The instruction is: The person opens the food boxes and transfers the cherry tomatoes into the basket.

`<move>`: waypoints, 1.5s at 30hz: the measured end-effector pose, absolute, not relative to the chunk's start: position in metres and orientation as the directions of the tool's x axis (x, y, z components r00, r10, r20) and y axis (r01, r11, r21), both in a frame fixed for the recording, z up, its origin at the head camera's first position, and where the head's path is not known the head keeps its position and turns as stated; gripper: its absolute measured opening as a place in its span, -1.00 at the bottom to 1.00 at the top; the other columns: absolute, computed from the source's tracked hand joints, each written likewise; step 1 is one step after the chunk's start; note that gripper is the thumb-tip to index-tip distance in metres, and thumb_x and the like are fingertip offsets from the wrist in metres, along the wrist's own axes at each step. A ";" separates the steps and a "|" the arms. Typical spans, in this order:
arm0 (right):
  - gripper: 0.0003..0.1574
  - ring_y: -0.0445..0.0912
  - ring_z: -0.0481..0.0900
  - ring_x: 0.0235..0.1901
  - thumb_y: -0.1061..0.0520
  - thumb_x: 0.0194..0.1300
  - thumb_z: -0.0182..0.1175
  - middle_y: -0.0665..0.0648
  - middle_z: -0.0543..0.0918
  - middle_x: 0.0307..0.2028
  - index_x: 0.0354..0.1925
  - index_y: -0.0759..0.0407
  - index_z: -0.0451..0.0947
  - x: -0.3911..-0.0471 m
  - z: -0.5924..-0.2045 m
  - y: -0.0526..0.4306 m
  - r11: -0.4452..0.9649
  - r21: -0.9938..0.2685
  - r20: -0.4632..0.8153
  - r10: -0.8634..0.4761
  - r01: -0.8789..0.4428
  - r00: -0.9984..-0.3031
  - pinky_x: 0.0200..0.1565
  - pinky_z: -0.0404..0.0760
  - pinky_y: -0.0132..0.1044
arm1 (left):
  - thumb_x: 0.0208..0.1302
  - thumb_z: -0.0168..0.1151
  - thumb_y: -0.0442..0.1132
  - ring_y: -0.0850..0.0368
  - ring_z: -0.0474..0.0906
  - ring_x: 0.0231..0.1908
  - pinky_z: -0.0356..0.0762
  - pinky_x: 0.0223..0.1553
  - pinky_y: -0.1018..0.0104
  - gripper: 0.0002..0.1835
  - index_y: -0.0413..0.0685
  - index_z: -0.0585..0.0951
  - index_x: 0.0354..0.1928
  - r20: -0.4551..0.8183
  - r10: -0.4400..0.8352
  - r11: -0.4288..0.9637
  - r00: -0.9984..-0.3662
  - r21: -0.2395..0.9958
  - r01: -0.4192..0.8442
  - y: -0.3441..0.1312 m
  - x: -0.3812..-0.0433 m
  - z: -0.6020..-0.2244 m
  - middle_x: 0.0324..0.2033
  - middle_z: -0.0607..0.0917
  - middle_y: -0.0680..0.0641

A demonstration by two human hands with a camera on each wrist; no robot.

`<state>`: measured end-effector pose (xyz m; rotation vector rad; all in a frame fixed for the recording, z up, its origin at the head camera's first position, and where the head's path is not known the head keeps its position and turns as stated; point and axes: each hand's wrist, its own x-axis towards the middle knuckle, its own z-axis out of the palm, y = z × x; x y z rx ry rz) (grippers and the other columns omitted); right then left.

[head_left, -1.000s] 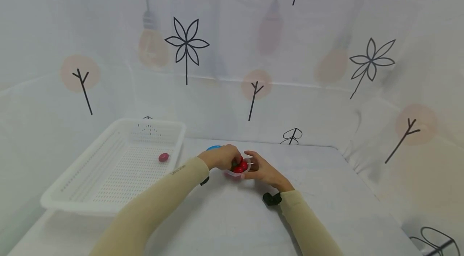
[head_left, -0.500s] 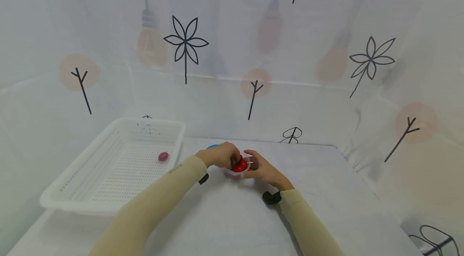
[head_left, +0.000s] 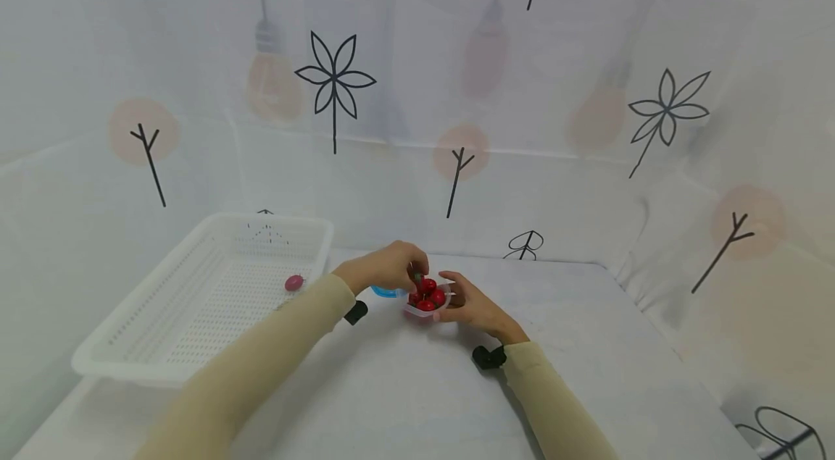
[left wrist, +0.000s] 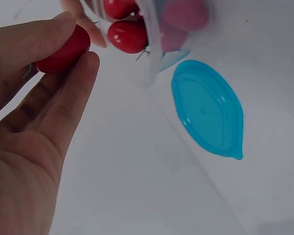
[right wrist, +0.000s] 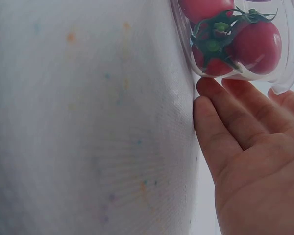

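Note:
My left hand [head_left: 385, 268] pinches a red cherry tomato [left wrist: 71, 51] between thumb and fingers, just above a small clear plastic container [head_left: 417, 313]. Green stem bits show on the held tomato in the left wrist view. Several more cherry tomatoes [head_left: 427, 295] lie inside the container, some with green calyxes in the right wrist view. My right hand [head_left: 479, 311] is at the container's right side; its relaxed, nearly straight fingers [right wrist: 237, 115] touch the wall. A blue oval lid [left wrist: 206, 110] lies on the table near the container, partly hidden behind my left hand in the head view.
A large white perforated plastic basket [head_left: 150, 371] stands on the left of the table, with one cherry tomato [head_left: 294, 283] inside near its right wall. The white tabletop [head_left: 404, 395] ends against a patterned white curtain [head_left: 391, 185] behind.
My left hand has come up and left out of the container, bringing a cherry tomato with it. More of the remaining tomatoes and of the blue lid show. My right hand stays put.

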<state>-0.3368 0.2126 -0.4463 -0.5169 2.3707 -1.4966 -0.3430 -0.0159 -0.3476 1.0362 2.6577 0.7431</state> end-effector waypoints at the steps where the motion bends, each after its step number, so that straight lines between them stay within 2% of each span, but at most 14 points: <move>1: 0.16 0.10 0.46 0.14 0.01 0.07 0.43 0.21 0.34 0.28 0.46 0.02 -0.03 -0.337 -0.447 0.213 0.398 -0.906 -0.051 -0.441 -0.145 -0.896 0.18 0.35 0.15 | 0.06 0.42 -0.40 0.20 0.57 -0.28 0.59 -0.20 0.42 -0.71 -0.13 0.62 -0.15 0.018 0.678 0.624 -0.734 0.513 0.589 -0.018 -0.341 -0.345 -0.30 0.62 0.06; 13: 0.16 0.11 0.48 0.10 -0.03 0.04 0.44 0.21 0.36 0.23 0.44 0.02 0.00 -0.339 -0.449 0.211 0.407 -0.900 -0.038 -0.427 -0.155 -0.903 0.16 0.39 0.14 | 0.10 0.37 -0.37 0.15 0.55 -0.24 0.59 -0.18 0.36 -0.73 -0.11 0.60 -0.12 0.137 0.673 0.599 -0.727 0.475 0.644 -0.066 -0.324 -0.312 -0.26 0.59 0.02; 24: 0.18 0.09 0.48 0.10 -0.02 0.04 0.44 0.20 0.35 0.25 0.45 0.04 -0.02 -0.337 -0.447 0.208 0.404 -0.899 -0.030 -0.436 -0.166 -0.899 0.14 0.42 0.11 | 0.14 0.32 -0.40 0.08 0.58 -0.15 0.59 -0.07 0.19 -0.67 -0.16 0.57 -0.03 0.206 0.549 0.669 -0.810 0.473 0.574 -0.140 -0.321 -0.302 -0.21 0.61 -0.03; 34: 0.17 0.09 0.48 0.10 0.00 0.05 0.43 0.22 0.34 0.25 0.45 0.06 -0.03 -0.337 -0.447 0.210 0.400 -0.900 -0.026 -0.441 -0.171 -0.897 0.14 0.42 0.11 | 0.10 0.26 -0.47 -0.01 0.60 -0.18 0.59 -0.12 0.12 -0.73 -0.28 0.57 -0.10 0.239 0.480 0.692 -0.844 0.488 0.532 -0.192 -0.336 -0.329 -0.27 0.60 -0.08; 37: 0.17 0.09 0.49 0.09 0.00 0.06 0.43 0.23 0.35 0.24 0.46 0.07 -0.03 -0.337 -0.447 0.210 0.398 -0.901 -0.024 -0.444 -0.173 -0.896 0.13 0.43 0.10 | 0.08 0.26 -0.47 0.00 0.61 -0.20 0.58 -0.12 0.11 -0.74 -0.26 0.58 -0.13 0.239 0.466 0.706 -0.852 0.481 0.520 -0.204 -0.343 -0.343 -0.30 0.62 -0.06; 45: 0.17 0.13 0.45 0.14 -0.03 0.04 0.44 0.23 0.32 0.28 0.45 0.03 0.00 -0.337 -0.449 0.211 0.425 -0.890 -0.030 -0.413 -0.163 -0.910 0.15 0.40 0.16 | 0.02 0.33 -0.42 0.03 0.57 -0.26 0.54 -0.13 0.06 -0.72 -0.27 0.60 -0.16 0.136 0.426 0.765 -0.895 0.473 0.436 -0.215 -0.352 -0.363 -0.36 0.64 -0.05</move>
